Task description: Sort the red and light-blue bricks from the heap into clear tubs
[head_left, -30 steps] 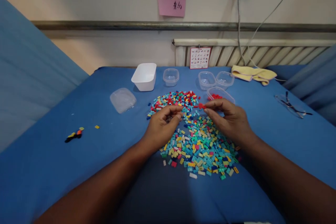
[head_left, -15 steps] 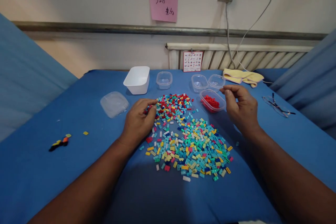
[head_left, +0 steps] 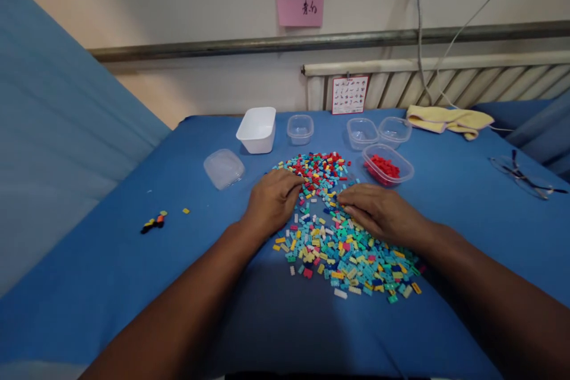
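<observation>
Many small plastic building bricks lie in two joined heaps: a far heap (head_left: 323, 167) with a lot of red pieces, and a nearer heap (head_left: 356, 261) mostly turquoise and yellow. At the left edge of the far heap, my left hand (head_left: 271, 202) has its thumb and fingertips close together; what they hold, if anything, is hidden. My right hand (head_left: 378, 211) reaches in from the right over the nearer heap, fingers stretched out with the tips at the bricks. Beyond it stands a clear tub of red bricks (head_left: 383, 167).
Behind the heaps are a white bin (head_left: 257, 130) and clear tubs (head_left: 300, 129), (head_left: 362, 133), (head_left: 395, 130). A clear lid (head_left: 224, 168) and a few dark and yellow bricks (head_left: 154, 222) lie left. A yellow cloth (head_left: 449, 120) and glasses (head_left: 519, 175) lie right.
My right hand has moved left and down from beside the red-brick tub to the heaps. My left hand stays at the far heap, its thumb now closer to its fingers. The view has shifted.
</observation>
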Motion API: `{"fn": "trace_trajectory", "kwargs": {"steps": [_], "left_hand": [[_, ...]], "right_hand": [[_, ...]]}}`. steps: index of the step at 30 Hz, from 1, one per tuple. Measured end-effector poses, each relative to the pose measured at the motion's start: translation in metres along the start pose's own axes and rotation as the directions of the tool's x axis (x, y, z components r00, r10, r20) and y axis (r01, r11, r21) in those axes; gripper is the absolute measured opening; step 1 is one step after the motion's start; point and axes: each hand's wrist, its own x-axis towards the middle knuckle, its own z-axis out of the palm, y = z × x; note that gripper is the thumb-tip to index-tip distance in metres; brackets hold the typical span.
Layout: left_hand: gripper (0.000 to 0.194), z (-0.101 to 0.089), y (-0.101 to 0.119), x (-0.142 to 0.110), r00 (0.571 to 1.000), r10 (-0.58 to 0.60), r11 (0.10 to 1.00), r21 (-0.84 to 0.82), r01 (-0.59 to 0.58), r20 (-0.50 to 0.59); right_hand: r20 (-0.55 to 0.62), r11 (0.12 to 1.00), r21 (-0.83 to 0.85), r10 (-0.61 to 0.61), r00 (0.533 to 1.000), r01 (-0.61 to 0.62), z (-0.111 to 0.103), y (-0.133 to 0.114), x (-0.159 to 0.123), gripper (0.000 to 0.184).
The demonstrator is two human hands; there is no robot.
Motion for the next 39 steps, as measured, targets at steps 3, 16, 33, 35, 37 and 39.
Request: {"fn": "trace_trajectory", "kwargs": {"steps": [3, 16, 33, 35, 37, 39], "left_hand": [[0.018, 0.005, -0.001, 0.0, 0.999, 0.026, 0.999, 0.037, -0.027, 0.035], [0.029, 0.006, 0.031, 0.033, 0.887, -0.198, 0.923, 0.385, 0.025, 0.417], [0.028, 0.007, 0.026, 0.025, 0.891, -0.15, 0.934, 0.357, -0.014, 0.427], [0.027, 0.001, 0.025, 0.024, 0.907, -0.173, 0.959, 0.276, 0.067, 0.383], [0.024, -0.004, 0.027, 0.023, 0.931, -0.187, 0.982, 0.09, 0.166, 0.315], [0.022, -0.007, 0.032, 0.021, 0.938, -0.226, 0.942, -0.187, 0.279, 0.263]], "right_hand": [[0.045, 1.0, 0.009, -0.006, 0.999, 0.005, 0.003, 0.001, -0.002, 0.022], [0.013, 1.0, -0.016, 0.013, 1.0, -0.013, 0.007, -0.003, 0.001, 0.02], [0.024, 0.999, -0.035, -0.025, 0.999, 0.026, 0.004, -0.003, 0.003, 0.02], [0.012, 0.999, -0.043, -0.031, 0.999, 0.031, 0.003, -0.004, 0.004, 0.019], [-0.025, 0.999, -0.042, -0.019, 0.999, 0.018, 0.004, -0.007, 0.005, 0.019], [-0.086, 1.0, -0.017, 0.019, 0.996, -0.021, 0.005, -0.011, 0.006, 0.02]]}}
